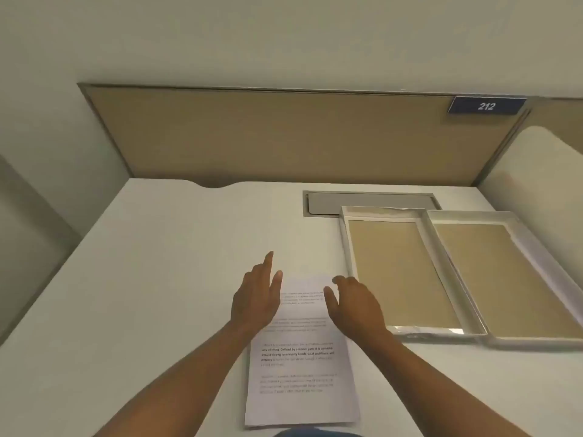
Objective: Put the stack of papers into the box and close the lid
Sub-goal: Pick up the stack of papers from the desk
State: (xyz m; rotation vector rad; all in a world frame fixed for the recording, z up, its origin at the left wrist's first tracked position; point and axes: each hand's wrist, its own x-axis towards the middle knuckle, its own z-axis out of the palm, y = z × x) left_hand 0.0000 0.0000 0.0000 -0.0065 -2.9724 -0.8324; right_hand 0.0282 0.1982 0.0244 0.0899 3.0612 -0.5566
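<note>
A stack of printed white papers (pixel 299 373) lies flat on the white desk (pixel 157 279), near its front edge. My left hand (pixel 257 298) hovers over the stack's upper left side, fingers apart and empty. My right hand (pixel 355 307) hovers over the upper right side, fingers slightly curled, holding nothing. To the right lies an open shallow white box: one tray-like half (pixel 347 247) with a tan bottom, and beside it a second half (pixel 533 247), also tan inside. I cannot tell which half is the lid.
A tan partition panel (pixel 284 137) stands behind the desk, with a blue sign reading 212 (pixel 486 106). A grey recessed cable flap (pixel 362 201) sits behind the box. A curved notch (pixel 214 183) cuts the desk's back edge.
</note>
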